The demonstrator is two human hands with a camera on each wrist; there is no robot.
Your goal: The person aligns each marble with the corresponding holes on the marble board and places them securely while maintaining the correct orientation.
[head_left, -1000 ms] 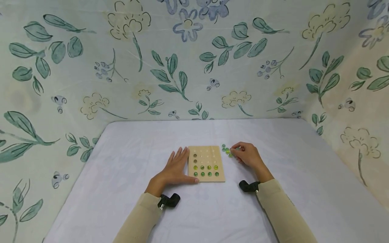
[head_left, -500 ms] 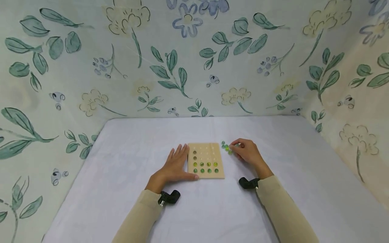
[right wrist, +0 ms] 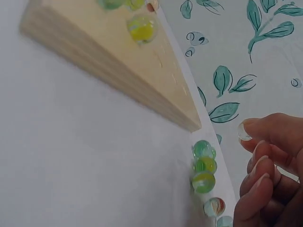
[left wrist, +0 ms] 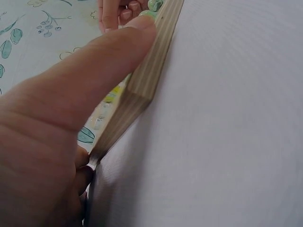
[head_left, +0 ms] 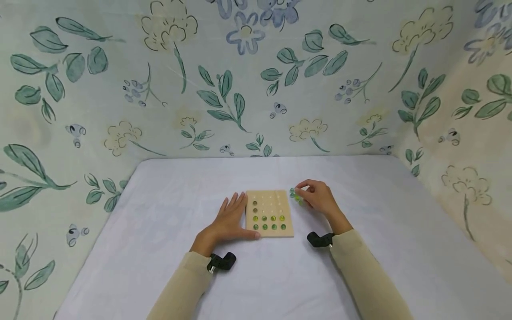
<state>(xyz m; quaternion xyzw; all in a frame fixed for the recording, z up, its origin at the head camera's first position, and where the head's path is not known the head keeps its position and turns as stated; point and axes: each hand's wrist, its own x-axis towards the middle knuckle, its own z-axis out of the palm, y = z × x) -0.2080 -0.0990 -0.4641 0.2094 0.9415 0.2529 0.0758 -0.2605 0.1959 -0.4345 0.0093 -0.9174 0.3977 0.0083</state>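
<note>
Nearest: beige sleeves [head_left: 180, 280], both forearms angled in, a black wrist camera [head_left: 224, 261] at the left cuff, another at the right.

Beyond that cuff, left hand [head_left: 229, 224]: fingers straight and slightly spread, pointing away along the left side of a flat, pale wooden board [head_left: 273, 208]; thumb laid along its near edge. Hand touching, not wrapped round it.

Board lies flat, right of the left palm and left of the right fingertips. Near edge runs crosswise to the person, sides run away. Looks close to square; foreshortened, so cannot tell a long axis. Small pits in rows. Row nearest the left thumb: four green glass marbles [head_left: 274, 226]. Next row out: four yellow-green glass marbles [head_left: 273, 218]. Two duller round ones [head_left: 255, 207] go on away in the column beside the left fingers, their colour unclear.

Right hand [head_left: 320, 198], past the board's right side: thumb and finger together, pinching a small clear glass marble [right wrist: 244, 132], mostly covered by the tips. Round, so no long axis. Other fingers curled beneath.

Just left of that pinch, beside the board: loose green, yellow and clear marbles [right wrist: 203, 182] in an uneven line leading away.

Under all, white cloth [head_left: 248, 280]; farthest, leaf-and-flower printed fabric [head_left: 262, 106].
</note>
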